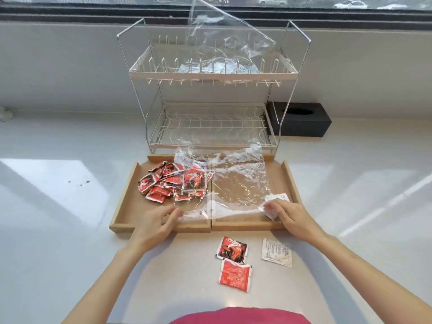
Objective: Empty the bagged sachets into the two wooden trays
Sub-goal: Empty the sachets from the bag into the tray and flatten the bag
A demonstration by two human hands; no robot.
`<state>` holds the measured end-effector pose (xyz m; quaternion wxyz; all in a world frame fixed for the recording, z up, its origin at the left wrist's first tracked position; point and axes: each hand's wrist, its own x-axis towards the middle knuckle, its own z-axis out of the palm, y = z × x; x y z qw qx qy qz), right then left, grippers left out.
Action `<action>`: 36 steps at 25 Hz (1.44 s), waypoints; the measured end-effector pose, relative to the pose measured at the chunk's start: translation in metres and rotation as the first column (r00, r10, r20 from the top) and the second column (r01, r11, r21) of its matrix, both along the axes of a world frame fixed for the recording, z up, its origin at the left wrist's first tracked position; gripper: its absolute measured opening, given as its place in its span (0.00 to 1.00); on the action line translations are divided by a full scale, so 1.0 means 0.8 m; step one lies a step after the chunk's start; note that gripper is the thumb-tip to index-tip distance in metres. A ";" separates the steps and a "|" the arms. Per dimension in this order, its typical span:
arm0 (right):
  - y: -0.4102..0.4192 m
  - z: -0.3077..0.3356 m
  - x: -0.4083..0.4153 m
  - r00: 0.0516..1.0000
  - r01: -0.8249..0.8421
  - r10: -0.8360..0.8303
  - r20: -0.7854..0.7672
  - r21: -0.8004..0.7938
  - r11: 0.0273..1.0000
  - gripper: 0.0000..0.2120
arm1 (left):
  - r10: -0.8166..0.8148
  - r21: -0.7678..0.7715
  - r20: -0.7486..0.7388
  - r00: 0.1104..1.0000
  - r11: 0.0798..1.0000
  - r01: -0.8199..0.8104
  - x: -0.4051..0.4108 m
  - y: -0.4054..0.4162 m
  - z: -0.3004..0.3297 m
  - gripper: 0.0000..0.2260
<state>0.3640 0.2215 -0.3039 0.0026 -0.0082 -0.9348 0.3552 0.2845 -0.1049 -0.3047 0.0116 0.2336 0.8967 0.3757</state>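
Note:
Two wooden trays stand side by side, the left tray point(124, 202) and the right tray point(291, 181). A heap of red sachets point(163, 183) fills the back of the left tray. A clear plastic bag point(236, 183) lies flat across both trays, over part of the heap. My left hand point(156, 222) pinches the bag's near left edge. My right hand point(289, 215) grips the bag's near right corner together with white sachets point(277, 202). On the counter in front lie two red sachets point(232, 250) point(235, 274) and a white sachet point(277, 252).
A two-tier wire dish rack point(210, 97) stands right behind the trays, with another clear bag point(224, 40) on its top tier. A black tissue box point(301, 120) sits to the rack's right. The white counter point(58, 206) spreads on both sides.

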 end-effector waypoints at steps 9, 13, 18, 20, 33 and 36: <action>0.020 0.029 -0.100 0.875 0.484 -0.446 0.189 -0.364 0.796 0.15 | 0.418 0.130 0.073 0.905 0.896 -0.425 -0.067 0.040 0.038 0.13; 0.019 0.026 -0.142 0.845 0.513 -0.401 0.353 -0.327 0.794 0.17 | 0.429 0.019 0.255 0.867 0.894 -0.448 -0.117 0.059 0.038 0.19; 0.008 0.029 -0.167 0.858 0.512 -0.419 0.297 -0.427 0.746 0.16 | 0.385 0.026 0.385 0.839 0.904 -0.426 -0.134 0.073 0.038 0.18; 0.007 0.028 -0.166 0.856 0.516 -0.444 0.264 -0.471 0.716 0.15 | 0.339 0.142 0.452 0.825 0.886 -0.442 -0.130 0.073 0.042 0.18; 0.029 0.108 -0.097 0.919 0.270 -0.348 -0.184 -0.349 0.897 0.11 | 0.211 0.225 0.151 0.966 0.944 -0.241 -0.098 0.046 0.098 0.12; 0.044 0.130 -0.071 0.917 0.219 -0.248 -0.311 -0.127 0.967 0.10 | 0.227 0.134 -0.074 0.971 0.967 -0.216 -0.077 0.055 0.123 0.09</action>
